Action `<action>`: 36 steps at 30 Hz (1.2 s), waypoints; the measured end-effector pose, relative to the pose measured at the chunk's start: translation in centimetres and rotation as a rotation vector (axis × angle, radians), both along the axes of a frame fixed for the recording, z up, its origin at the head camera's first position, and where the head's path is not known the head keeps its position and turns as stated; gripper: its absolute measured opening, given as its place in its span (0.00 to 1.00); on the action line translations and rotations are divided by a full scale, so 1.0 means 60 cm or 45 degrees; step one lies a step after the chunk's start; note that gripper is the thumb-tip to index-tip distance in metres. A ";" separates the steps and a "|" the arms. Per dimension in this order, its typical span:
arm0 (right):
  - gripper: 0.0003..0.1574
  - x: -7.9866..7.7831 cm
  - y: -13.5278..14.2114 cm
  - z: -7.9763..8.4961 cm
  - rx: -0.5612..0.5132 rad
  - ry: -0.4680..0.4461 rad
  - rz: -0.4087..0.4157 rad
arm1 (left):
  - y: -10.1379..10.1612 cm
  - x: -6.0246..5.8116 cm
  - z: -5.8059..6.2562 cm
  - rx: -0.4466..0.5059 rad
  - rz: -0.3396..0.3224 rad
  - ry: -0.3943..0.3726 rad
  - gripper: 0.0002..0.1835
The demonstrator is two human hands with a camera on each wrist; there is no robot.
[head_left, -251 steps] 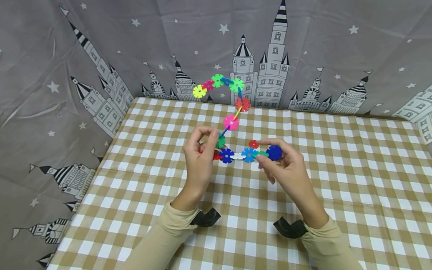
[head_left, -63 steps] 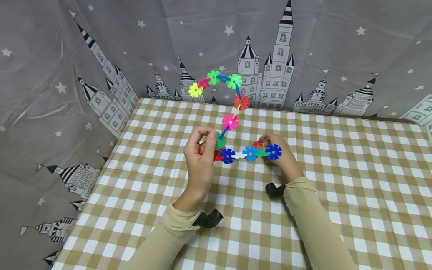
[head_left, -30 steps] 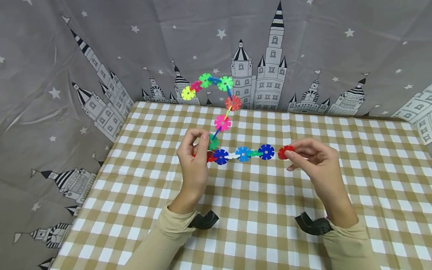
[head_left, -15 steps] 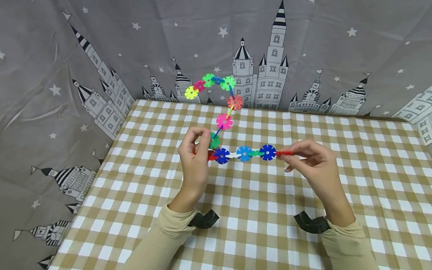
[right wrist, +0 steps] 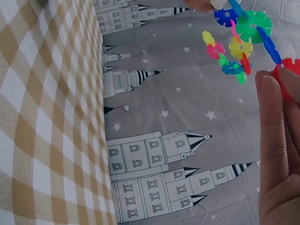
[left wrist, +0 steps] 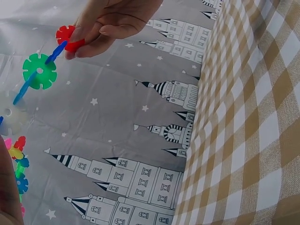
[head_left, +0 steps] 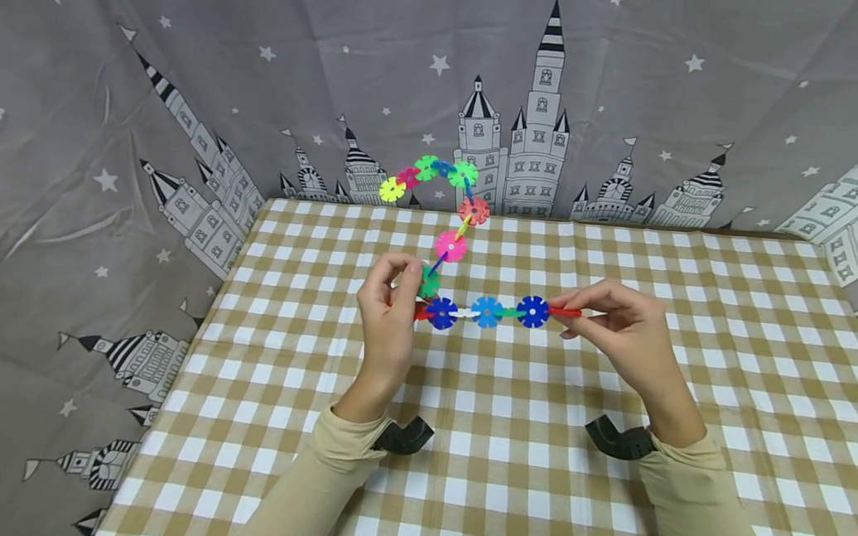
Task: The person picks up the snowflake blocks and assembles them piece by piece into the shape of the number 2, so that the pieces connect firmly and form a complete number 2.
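Left hand [head_left: 391,305] pinches the snowflake-disc chain [head_left: 487,311] at its bend above the checked table [head_left: 504,473]; right hand [head_left: 608,322] pinches the red disc [head_left: 564,312] against the chain's free end. An off-axis push could likely pop neighbouring joints apart

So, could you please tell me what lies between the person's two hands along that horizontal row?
In the head view, between the left hand and right hand run a dark blue disc, a light blue disc and another dark blue disc, linked edge-on.
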State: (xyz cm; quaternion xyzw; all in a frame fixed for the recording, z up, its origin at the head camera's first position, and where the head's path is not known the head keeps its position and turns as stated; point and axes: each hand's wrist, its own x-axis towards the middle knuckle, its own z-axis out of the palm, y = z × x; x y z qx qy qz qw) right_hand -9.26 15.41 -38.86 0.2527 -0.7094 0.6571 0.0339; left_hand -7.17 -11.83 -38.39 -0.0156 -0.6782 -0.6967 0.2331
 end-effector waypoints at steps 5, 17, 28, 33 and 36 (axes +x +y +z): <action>0.07 0.000 0.001 -0.001 0.024 -0.001 0.030 | 0.000 -0.001 0.000 0.003 -0.009 -0.004 0.12; 0.16 0.009 -0.018 -0.001 0.021 0.120 0.150 | 0.002 0.000 0.000 -0.008 -0.036 -0.040 0.11; 0.29 0.030 -0.043 -0.001 0.373 0.364 -0.050 | 0.007 0.002 -0.001 0.003 -0.064 -0.048 0.12; 0.44 0.031 -0.047 0.001 0.448 0.449 -0.121 | 0.006 0.002 0.000 -0.005 -0.064 -0.048 0.13; 0.45 0.030 -0.047 0.002 0.491 0.476 -0.125 | 0.004 0.002 -0.001 -0.011 -0.068 -0.039 0.12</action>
